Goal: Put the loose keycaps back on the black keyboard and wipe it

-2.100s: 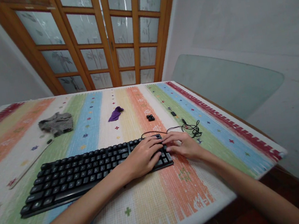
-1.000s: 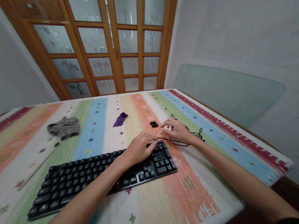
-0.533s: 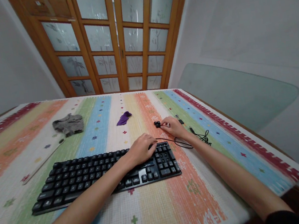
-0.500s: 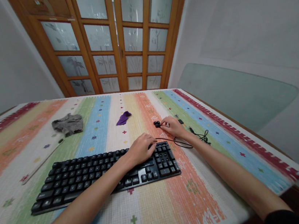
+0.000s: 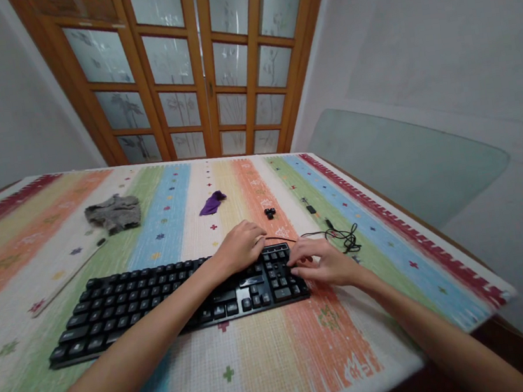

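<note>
A black keyboard [image 5: 145, 301] lies on the striped tablecloth in front of me. My left hand [image 5: 242, 247] rests on its upper right part, fingers curled over the back edge by the cable and steadying it. At the number pad on the right end is my right hand [image 5: 321, 260], its thumb and index finger pinched close together on a keycap [image 5: 290, 268]. Beyond the keyboard sits a small cluster of loose black keycaps [image 5: 269, 213]. The keyboard's black cable [image 5: 344, 236] runs out behind my right hand and lies in loops.
A small black piece [image 5: 310, 209] lies near the cable. Farther back are a purple cloth [image 5: 213, 203] and a grey rag [image 5: 114, 213]. A long thin brush [image 5: 70, 277] lies left of the keyboard. The table's right edge [image 5: 441, 243] borders a glass panel [image 5: 406, 164].
My right hand has left the loose keycaps and moved back towards me to the keyboard's number pad. The left hand stays on the keyboard. The view has shifted slightly.
</note>
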`<state>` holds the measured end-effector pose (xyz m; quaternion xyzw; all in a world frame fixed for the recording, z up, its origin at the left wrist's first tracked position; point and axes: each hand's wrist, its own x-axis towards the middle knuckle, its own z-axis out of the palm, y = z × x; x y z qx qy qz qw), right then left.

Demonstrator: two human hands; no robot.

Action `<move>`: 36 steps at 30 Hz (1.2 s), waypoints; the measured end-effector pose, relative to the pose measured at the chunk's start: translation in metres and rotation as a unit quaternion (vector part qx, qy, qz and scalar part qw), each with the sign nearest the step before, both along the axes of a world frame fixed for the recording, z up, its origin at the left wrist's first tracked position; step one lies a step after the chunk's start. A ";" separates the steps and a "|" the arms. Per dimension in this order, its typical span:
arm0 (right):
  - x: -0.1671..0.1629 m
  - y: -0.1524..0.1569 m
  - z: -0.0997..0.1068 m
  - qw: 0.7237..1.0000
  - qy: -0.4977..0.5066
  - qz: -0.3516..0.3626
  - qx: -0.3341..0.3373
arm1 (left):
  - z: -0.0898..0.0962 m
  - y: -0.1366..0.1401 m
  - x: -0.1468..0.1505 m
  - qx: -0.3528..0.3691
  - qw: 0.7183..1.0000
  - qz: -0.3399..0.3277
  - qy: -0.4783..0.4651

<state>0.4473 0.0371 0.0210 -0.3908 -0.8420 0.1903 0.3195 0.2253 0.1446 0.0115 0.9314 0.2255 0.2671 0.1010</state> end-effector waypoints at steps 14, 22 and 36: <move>-0.007 -0.001 -0.004 0.999 -0.023 0.007 0.033 | 0.006 0.034 0.025 -0.004 0.996 0.080 0.026; -0.008 -0.004 -0.003 0.998 -0.046 0.024 0.045 | -0.001 0.050 0.027 -0.020 0.993 0.107 0.037; -0.020 -0.009 -0.002 0.995 -0.076 -0.027 0.067 | -0.010 0.068 0.054 -0.036 0.997 0.062 0.009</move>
